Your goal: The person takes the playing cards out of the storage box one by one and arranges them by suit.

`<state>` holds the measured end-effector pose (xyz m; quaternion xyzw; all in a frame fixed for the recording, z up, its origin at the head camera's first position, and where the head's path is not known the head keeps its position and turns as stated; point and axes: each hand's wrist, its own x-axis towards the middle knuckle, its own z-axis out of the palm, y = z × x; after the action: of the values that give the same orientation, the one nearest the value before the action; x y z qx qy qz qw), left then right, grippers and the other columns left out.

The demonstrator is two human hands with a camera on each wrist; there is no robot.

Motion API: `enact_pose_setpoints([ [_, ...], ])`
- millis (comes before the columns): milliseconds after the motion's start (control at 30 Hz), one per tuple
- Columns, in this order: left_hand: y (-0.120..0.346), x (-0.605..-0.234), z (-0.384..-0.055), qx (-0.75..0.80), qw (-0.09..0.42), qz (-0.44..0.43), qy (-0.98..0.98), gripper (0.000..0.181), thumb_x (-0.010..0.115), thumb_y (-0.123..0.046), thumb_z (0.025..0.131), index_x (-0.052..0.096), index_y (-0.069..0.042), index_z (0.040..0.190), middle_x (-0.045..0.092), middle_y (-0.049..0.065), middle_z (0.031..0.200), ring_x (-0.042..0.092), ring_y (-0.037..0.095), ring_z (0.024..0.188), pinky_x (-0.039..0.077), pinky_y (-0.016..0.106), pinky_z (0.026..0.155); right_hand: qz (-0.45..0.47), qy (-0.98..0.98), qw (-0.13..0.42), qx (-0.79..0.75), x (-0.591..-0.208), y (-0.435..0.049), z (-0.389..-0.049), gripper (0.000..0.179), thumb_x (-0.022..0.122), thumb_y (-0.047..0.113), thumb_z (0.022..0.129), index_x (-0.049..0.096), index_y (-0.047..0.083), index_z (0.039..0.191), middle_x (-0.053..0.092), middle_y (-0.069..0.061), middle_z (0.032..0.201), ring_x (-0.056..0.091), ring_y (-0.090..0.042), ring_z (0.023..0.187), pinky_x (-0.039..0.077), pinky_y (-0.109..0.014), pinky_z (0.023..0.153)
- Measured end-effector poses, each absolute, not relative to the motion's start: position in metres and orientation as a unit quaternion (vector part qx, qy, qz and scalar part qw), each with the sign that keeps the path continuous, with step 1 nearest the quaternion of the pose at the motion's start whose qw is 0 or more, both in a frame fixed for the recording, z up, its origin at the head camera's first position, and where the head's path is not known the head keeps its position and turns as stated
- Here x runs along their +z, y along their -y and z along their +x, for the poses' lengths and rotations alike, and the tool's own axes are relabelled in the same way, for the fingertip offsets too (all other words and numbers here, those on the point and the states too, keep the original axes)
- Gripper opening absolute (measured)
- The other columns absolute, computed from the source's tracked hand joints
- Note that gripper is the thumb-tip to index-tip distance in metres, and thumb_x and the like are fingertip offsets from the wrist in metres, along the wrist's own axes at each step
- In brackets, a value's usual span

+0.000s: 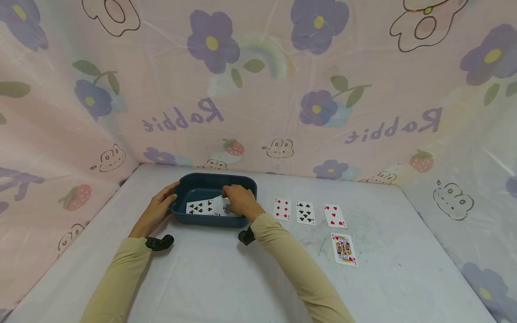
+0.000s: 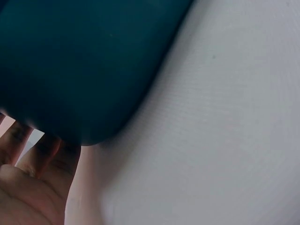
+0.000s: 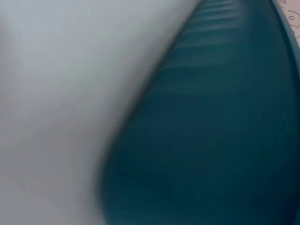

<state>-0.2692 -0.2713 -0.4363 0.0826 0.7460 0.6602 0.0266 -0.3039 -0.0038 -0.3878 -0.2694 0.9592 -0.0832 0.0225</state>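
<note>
A dark blue-green plastic basin (image 1: 214, 220) stands on the table, with white playing cards (image 1: 200, 207) showing black clubs lying along its near side. My left hand (image 1: 155, 213) grips the basin's left end, fingers at the rim. In the left wrist view the fingers (image 2: 42, 159) reach over the edge of its wall. My right hand (image 1: 241, 202) reaches down inside the basin at the right, fingers curled onto a playing card (image 1: 227, 209); the fingertips are partly hidden. Only the basin's outer wall (image 3: 197, 131) shows in the right wrist view, not the right hand.
Right of the basin, a diamonds card (image 1: 282, 209), a clubs card (image 1: 305, 213) and a hearts card (image 1: 334, 216) lie face up in a row. A king of hearts (image 1: 344, 249) lies nearer. Patterned curtains (image 1: 258, 89) enclose the white table (image 1: 202, 278).
</note>
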Motion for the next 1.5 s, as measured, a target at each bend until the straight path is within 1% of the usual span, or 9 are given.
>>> enact_pose_setpoints([
  [133,0.272,-0.435,-0.268,0.657,0.027,0.081,-0.749,0.052,0.033,-0.017,0.107,0.017,-0.011,0.156,0.004,0.015,0.16,0.021,0.039,0.139,0.026,0.055,0.105,-0.262,-0.959,0.024,-0.109,-0.387,0.003,-0.304,0.032,0.077,0.015,0.085,0.065,0.018,0.114,0.063,0.002,0.106,0.058,-0.014,0.096,0.05,-0.034,0.078],
  [300,0.273,-0.435,-0.267,0.655,0.027,0.08,-0.751,0.052,0.034,-0.018,0.107,0.017,-0.012,0.156,0.004,0.015,0.16,0.02,0.039,0.139,0.026,0.055,0.105,-0.25,-0.953,0.026,-0.17,-0.383,0.001,-0.303,0.022,0.07,0.006,0.088,0.066,0.016,0.108,0.061,0.002,0.092,0.057,-0.013,0.077,0.049,-0.028,0.063],
  [400,0.273,-0.435,-0.267,0.655,0.025,0.081,-0.751,0.052,0.035,-0.019,0.107,0.017,-0.011,0.156,0.004,0.016,0.16,0.023,0.039,0.138,0.028,0.054,0.104,-0.253,-0.945,0.022,-0.206,-0.382,-0.002,-0.302,0.021,0.066,0.002,0.089,0.067,0.015,0.105,0.059,0.002,0.087,0.055,-0.013,0.072,0.046,-0.027,0.058],
  [533,0.273,-0.435,-0.267,0.652,0.024,0.081,-0.753,0.053,0.034,-0.019,0.107,0.016,-0.011,0.156,0.005,0.017,0.16,0.025,0.039,0.137,0.03,0.053,0.104,-0.268,-0.929,0.014,-0.254,-0.382,-0.008,-0.301,0.023,0.062,-0.003,0.087,0.067,0.012,0.104,0.061,0.001,0.087,0.056,-0.013,0.074,0.047,-0.026,0.061],
  [733,0.273,-0.436,-0.266,0.654,0.025,0.083,-0.752,0.052,0.033,-0.019,0.108,0.016,-0.011,0.156,0.005,0.015,0.16,0.023,0.038,0.139,0.027,0.053,0.104,-0.284,-0.904,-0.004,-0.319,-0.382,-0.014,-0.302,0.02,0.064,-0.003,0.087,0.065,0.007,0.104,0.066,-0.006,0.09,0.059,-0.015,0.081,0.048,-0.026,0.069],
  [1000,0.272,-0.436,-0.266,0.655,0.023,0.086,-0.75,0.053,0.034,-0.019,0.107,0.016,-0.011,0.156,0.004,0.016,0.16,0.024,0.039,0.138,0.029,0.051,0.104,-0.282,-0.884,-0.053,-0.368,-0.382,-0.019,-0.302,0.017,0.07,-0.002,0.084,0.066,0.003,0.1,0.068,-0.006,0.086,0.062,-0.018,0.082,0.048,-0.026,0.068],
  [1133,0.271,-0.435,-0.267,0.658,0.024,0.082,-0.749,0.053,0.034,-0.017,0.107,0.015,-0.011,0.156,0.004,0.016,0.16,0.023,0.04,0.138,0.028,0.053,0.104,-0.265,-0.876,-0.06,-0.399,-0.382,-0.022,-0.302,0.017,0.072,-0.002,0.083,0.067,0.003,0.099,0.069,-0.006,0.084,0.063,-0.018,0.081,0.048,-0.026,0.067],
  [1300,0.271,-0.437,-0.268,0.656,0.023,0.083,-0.75,0.053,0.035,-0.018,0.107,0.017,-0.011,0.156,0.005,0.017,0.16,0.025,0.04,0.137,0.031,0.052,0.103,-0.235,-0.864,-0.071,-0.439,-0.381,-0.024,-0.301,0.016,0.072,-0.001,0.082,0.067,0.003,0.097,0.07,-0.005,0.082,0.063,-0.018,0.078,0.048,-0.026,0.066],
  [1500,0.27,-0.438,-0.269,0.66,0.023,0.087,-0.746,0.052,0.035,-0.019,0.107,0.018,-0.011,0.156,0.004,0.017,0.16,0.022,0.04,0.139,0.028,0.054,0.104,-0.186,-0.85,-0.066,-0.488,-0.38,-0.028,-0.303,0.016,0.074,0.003,0.082,0.068,0.006,0.097,0.071,-0.002,0.083,0.063,-0.017,0.086,0.047,-0.027,0.07],
])
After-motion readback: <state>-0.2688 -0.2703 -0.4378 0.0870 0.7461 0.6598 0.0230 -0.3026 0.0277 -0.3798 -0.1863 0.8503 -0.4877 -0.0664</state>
